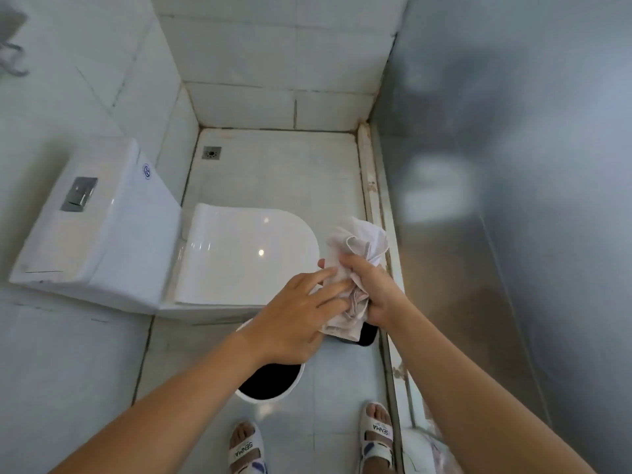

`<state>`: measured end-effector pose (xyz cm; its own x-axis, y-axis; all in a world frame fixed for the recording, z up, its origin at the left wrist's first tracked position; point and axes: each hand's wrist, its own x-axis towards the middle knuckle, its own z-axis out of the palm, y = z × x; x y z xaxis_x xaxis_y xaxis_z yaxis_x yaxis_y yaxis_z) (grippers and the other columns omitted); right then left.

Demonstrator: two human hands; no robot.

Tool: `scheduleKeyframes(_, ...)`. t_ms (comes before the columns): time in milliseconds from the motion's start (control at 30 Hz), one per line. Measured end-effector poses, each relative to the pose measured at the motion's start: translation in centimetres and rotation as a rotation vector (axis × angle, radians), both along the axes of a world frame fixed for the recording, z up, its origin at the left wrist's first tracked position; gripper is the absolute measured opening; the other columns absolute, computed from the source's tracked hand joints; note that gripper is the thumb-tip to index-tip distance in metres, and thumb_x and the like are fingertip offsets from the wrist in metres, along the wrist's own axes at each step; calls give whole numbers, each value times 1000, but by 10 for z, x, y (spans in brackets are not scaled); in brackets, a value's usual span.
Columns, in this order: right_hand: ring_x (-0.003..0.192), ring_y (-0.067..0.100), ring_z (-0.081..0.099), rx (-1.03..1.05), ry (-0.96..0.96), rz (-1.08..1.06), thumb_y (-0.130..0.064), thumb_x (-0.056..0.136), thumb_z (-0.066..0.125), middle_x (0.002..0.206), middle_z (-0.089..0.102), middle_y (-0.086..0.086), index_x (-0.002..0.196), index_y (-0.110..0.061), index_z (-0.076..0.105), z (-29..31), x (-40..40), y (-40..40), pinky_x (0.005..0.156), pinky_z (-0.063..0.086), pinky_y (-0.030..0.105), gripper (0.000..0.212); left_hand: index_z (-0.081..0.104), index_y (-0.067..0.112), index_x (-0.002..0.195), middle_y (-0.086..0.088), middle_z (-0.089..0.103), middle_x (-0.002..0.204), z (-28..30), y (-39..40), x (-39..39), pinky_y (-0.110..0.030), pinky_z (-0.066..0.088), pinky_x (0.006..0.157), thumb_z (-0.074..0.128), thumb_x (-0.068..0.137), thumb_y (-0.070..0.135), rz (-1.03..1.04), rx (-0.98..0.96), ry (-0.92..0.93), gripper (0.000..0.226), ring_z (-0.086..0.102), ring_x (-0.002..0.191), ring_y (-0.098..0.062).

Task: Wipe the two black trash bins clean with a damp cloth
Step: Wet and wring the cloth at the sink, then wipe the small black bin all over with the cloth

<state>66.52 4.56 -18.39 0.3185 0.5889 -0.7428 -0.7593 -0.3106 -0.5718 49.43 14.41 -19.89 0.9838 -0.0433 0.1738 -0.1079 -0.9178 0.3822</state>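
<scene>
Seen from above, in a white-tiled bathroom. At centre right of the frame, a crumpled white cloth [352, 268], bunched upward and hanging down below the hands. Gripped by the right hand [367, 289], fingers curled round the middle of the bundle. Touched by the left hand [294, 316], fingers stretched out fairly straight and laid against the cloth's left side, not curled round it.

Directly under the hands, on the floor: a round bin [270, 383] with a white rim and black inside, at lower centre, largely covered by the left wrist and forearm. Just to its right, under the hanging end of the cloth, a small black corner of a second bin [366, 336]; most of it hidden, so shape hard to tell. Cloth above both bins, whether touching either one cannot be told.

In the left half of the frame, a white toilet [143, 241] with lid closed and a metal flush plate on the tank. In the upper middle, a floor drain [212, 153] near the far wall. Along the right side, a grey reflective panel [513, 165]. At the bottom edge, two feet in white sandals [246, 453] on pale floor tiles.
</scene>
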Motion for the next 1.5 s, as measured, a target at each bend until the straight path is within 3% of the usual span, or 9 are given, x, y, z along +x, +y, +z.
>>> scheduleKeyframes(100,92,32,77,-48,-202,-51,-18,96,68,110,77,18,123,-5,71,-47,15,-13,71,62,39,30,62,10,139,-3,43,163,-60,-7,14,-39,33,121,45,73,11,14,-145,-9,68,36,153,-32)
scheduleKeyframes(233,85,23,76,-173,-569,-28,-17,90,75,88,77,6,102,-14,71,-120,32,-28,71,62,34,13,57,7,139,-10,53,150,-162,-17,35,-39,43,113,43,77,2,272,-285,41,64,50,132,-27)
scheduleKeyframes(333,68,20,63,-239,-763,41,-12,89,71,72,66,3,93,-10,67,-183,47,-42,59,53,32,6,69,6,123,-14,67,130,-248,-19,53,-54,58,88,43,84,7,281,-197,208,47,63,112,-39)
scheduleKeyframes(433,60,17,58,-293,-887,110,-13,90,68,69,63,2,91,-17,64,-241,59,-54,55,49,33,6,75,9,114,-10,75,109,-325,-28,70,-50,57,70,61,85,3,140,-66,273,33,67,95,-39)
scheduleKeyframes(567,53,10,55,-325,-1002,150,-17,90,69,68,63,0,88,-22,61,-311,70,-62,50,45,25,10,75,16,115,-5,72,101,-406,-42,91,-41,43,73,67,90,13,40,111,276,27,64,97,-35)
scheduleKeyframes(667,69,21,66,-319,-1085,169,-20,89,71,77,69,3,87,-27,61,-356,78,-65,59,55,36,12,70,21,120,-3,69,107,-447,-39,107,-37,28,75,55,103,23,95,208,312,23,59,105,-32)
scheduleKeyframes(833,73,20,69,-262,-1210,234,-20,86,70,78,69,-4,91,-35,61,-409,92,-67,66,59,40,18,71,27,120,3,73,115,-484,-18,123,-38,42,88,46,110,37,-66,202,360,28,60,109,-29)
scheduleKeyframes(1100,53,1,52,-169,-1306,227,-12,84,68,67,60,-9,79,-35,54,-439,106,-71,49,41,15,27,70,34,120,6,75,107,-481,-12,135,-36,52,84,52,106,44,-220,142,510,26,67,100,-20)
scheduleKeyframes(1500,57,10,47,-98,-1346,219,-12,82,69,62,53,-9,71,-30,52,-437,105,-64,57,40,27,27,65,32,126,1,75,108,-481,-24,123,-35,51,83,42,110,38,-234,257,459,29,68,100,-27)
